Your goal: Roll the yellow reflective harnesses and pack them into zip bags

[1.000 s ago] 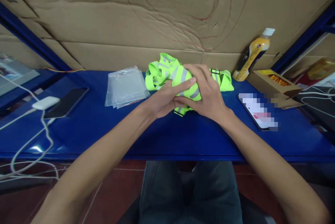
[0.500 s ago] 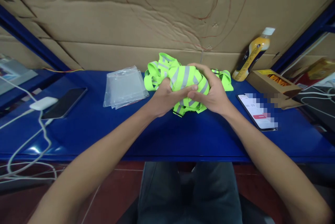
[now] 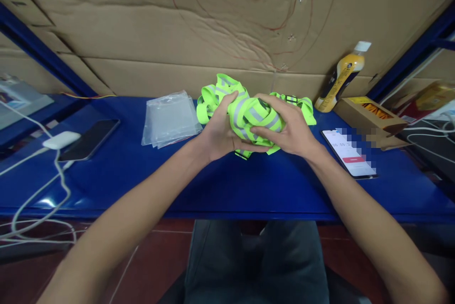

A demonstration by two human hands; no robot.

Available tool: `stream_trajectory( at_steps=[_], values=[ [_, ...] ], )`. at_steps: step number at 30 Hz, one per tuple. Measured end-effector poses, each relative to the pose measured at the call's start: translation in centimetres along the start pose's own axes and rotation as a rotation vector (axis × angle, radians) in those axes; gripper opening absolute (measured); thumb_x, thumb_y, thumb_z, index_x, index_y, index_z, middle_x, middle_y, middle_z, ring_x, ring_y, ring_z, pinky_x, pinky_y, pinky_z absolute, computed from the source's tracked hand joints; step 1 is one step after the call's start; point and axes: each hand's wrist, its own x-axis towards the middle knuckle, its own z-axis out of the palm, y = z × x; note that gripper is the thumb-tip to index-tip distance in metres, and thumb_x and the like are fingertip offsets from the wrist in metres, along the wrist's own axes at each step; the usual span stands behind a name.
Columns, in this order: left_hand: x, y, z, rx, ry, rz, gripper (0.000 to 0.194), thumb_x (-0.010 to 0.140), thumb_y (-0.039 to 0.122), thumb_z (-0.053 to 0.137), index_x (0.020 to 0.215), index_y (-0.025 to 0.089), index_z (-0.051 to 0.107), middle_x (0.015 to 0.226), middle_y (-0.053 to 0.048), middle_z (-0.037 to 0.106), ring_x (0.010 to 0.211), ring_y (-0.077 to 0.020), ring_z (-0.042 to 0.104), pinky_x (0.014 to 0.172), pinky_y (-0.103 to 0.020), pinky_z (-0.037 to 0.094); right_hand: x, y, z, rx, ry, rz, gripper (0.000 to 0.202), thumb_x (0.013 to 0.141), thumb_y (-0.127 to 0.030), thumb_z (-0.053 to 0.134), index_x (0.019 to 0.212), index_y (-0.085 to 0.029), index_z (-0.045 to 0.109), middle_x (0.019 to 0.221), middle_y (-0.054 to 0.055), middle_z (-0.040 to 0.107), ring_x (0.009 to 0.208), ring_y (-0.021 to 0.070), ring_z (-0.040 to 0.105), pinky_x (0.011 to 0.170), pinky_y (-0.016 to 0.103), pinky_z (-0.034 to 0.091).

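Observation:
A bunched neon-yellow reflective vest (image 3: 254,116) with grey stripes is held just above the blue table (image 3: 227,185), in front of me. My left hand (image 3: 218,131) grips its left side, fingers curled over the top. My right hand (image 3: 287,126) clasps the right side, thumb pressing the front. More neon-yellow vest material (image 3: 213,97) lies on the table behind the bundle, and part of it shows at the right (image 3: 304,107).
A stack of clear plastic bags (image 3: 170,119) lies left of the vest. A dark phone (image 3: 88,139), a white charger (image 3: 61,139) and cables sit far left. A lit phone (image 3: 346,152), a cardboard box (image 3: 369,114) and an orange drink bottle (image 3: 343,76) stand right. Cardboard lines the back.
Both hands lifted the bundle off the table and shifted their grip: the left fingers moved up over the top, and the right hand moved from on top to the side.

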Motion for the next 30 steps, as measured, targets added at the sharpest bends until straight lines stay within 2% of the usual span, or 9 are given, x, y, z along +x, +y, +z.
stream_trajectory(
  at_steps=[5,8,13,17,20,23,26,28,30],
  values=[
    [-0.8,1.0,0.1,-0.102,0.011,-0.026,0.039,0.089,0.055,0.073,0.110,0.022,0.073,0.107,-0.007,0.080,0.106,-0.0351,0.076,0.094,-0.057,0.066,0.1,0.0,0.0,-0.140,-0.041,-0.174,0.054,0.103,-0.051,0.064,0.151,-0.027,0.058,0.138,0.010,0.071,0.124,0.0322,0.067,0.112,0.051,0.051],
    [-0.7,1.0,0.2,-0.063,0.095,0.055,0.031,0.086,0.044,0.082,0.104,0.021,0.073,0.101,-0.005,0.077,0.100,-0.0282,0.075,0.088,-0.044,0.067,0.0,0.3,0.2,-0.184,-0.058,-0.222,0.050,0.104,-0.048,0.062,0.150,-0.030,0.056,0.142,0.010,0.068,0.129,0.0324,0.064,0.115,0.054,0.048],
    [0.1,0.0,0.3,0.016,0.304,0.195,0.020,0.077,0.032,0.083,0.085,0.018,0.070,0.081,-0.002,0.071,0.070,-0.0161,0.066,0.059,-0.026,0.053,-0.3,-0.3,1.4,-0.016,0.035,-0.067,0.073,0.095,-0.066,0.069,0.150,-0.022,0.050,0.146,0.016,0.063,0.134,0.0323,0.061,0.114,0.051,0.051],
    [-0.1,-0.7,1.2,0.127,0.357,0.330,0.025,0.076,0.032,0.083,0.072,0.018,0.062,0.069,0.001,0.060,0.058,-0.0102,0.051,0.053,-0.024,0.043,0.0,-1.3,2.4,0.079,0.246,0.091,0.054,0.108,-0.067,0.044,0.126,-0.023,0.071,0.127,0.012,0.075,0.121,0.0279,0.069,0.110,0.047,0.053],
    [-0.8,-0.9,1.8,0.287,0.382,0.489,0.026,0.081,0.032,0.078,0.071,0.019,0.058,0.066,0.003,0.052,0.058,-0.0101,0.046,0.054,-0.025,0.039,0.5,-1.6,2.6,0.164,0.301,0.177,0.053,0.106,-0.068,0.048,0.113,-0.025,0.078,0.115,0.007,0.079,0.110,0.0262,0.074,0.101,0.043,0.057],
    [-1.7,-0.9,1.9,0.556,0.416,0.646,0.020,0.083,0.031,0.077,0.076,0.020,0.062,0.068,0.003,0.051,0.062,-0.0119,0.046,0.060,-0.028,0.041,0.7,-1.7,2.5,0.277,0.284,0.225,0.057,0.106,-0.070,0.046,0.115,-0.025,0.079,0.117,0.006,0.080,0.111,0.0256,0.075,0.100,0.043,0.059],
    [-2.5,-0.8,1.8,0.818,0.424,0.771,0.019,0.082,0.032,0.083,0.090,0.022,0.069,0.075,0.001,0.060,0.074,-0.0178,0.058,0.078,-0.033,0.051,0.8,-1.9,2.2,0.300,0.256,0.258,0.056,0.103,-0.072,0.052,0.121,-0.026,0.078,0.127,0.006,0.078,0.121,0.0262,0.072,0.110,0.045,0.056],
    [-2.9,-0.7,1.7,0.922,0.388,0.848,0.031,0.078,0.032,0.087,0.104,0.023,0.072,0.093,-0.004,0.072,0.094,-0.0252,0.068,0.096,-0.040,0.054,0.9,-2.1,1.8,0.339,0.193,0.263,0.058,0.099,-0.075,0.058,0.129,-0.028,0.074,0.136,0.006,0.075,0.129,0.0274,0.069,0.114,0.047,0.054],
    [-3.0,-0.6,1.5,0.975,0.312,0.933,0.043,0.075,0.031,0.089,0.114,0.024,0.072,0.117,-0.008,0.076,0.115,-0.0322,0.069,0.112,-0.048,0.050,1.0,-2.3,1.4,0.434,0.145,0.292,0.066,0.100,-0.079,0.050,0.135,-0.028,0.071,0.142,0.008,0.071,0.133,0.0283,0.067,0.113,0.048,0.057]
  ],
)
